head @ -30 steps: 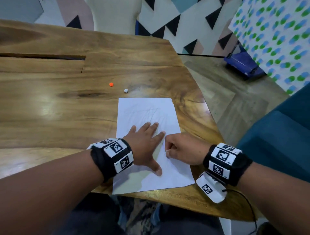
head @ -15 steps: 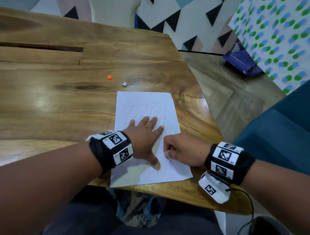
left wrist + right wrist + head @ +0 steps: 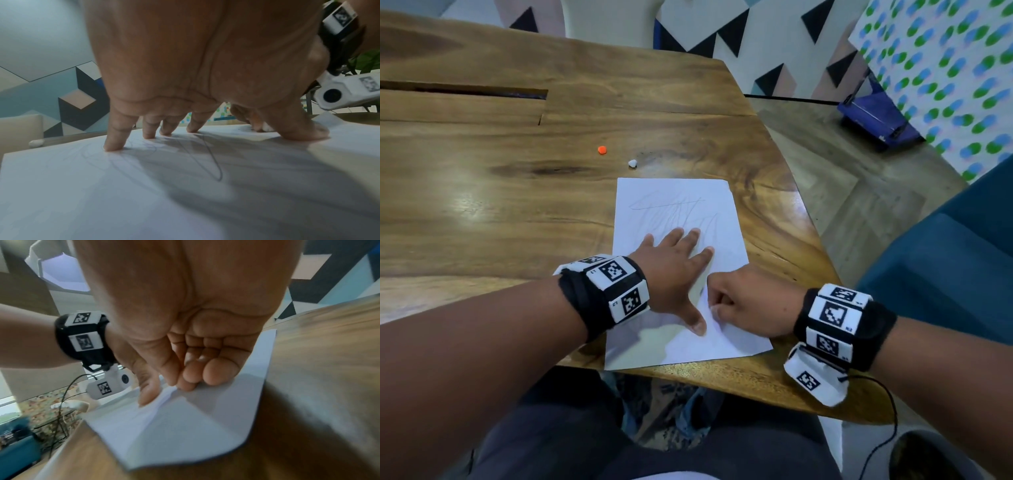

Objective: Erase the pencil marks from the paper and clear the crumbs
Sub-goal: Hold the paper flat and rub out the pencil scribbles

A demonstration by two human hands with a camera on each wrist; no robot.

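Pinning the paper [image 3: 681,205] flat with spread fingers, the left hand [image 3: 671,274] steadies it; the right hand [image 3: 750,305], curled tight, rubs just beside that thumb, its eraser hidden. Scribbles beyond the fingertips remain.

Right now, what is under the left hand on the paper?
Under the left hand, spread fingertips press the paper flat over faint pencil marks. How far the scribbles run beneath the palm is hidden in the head view.
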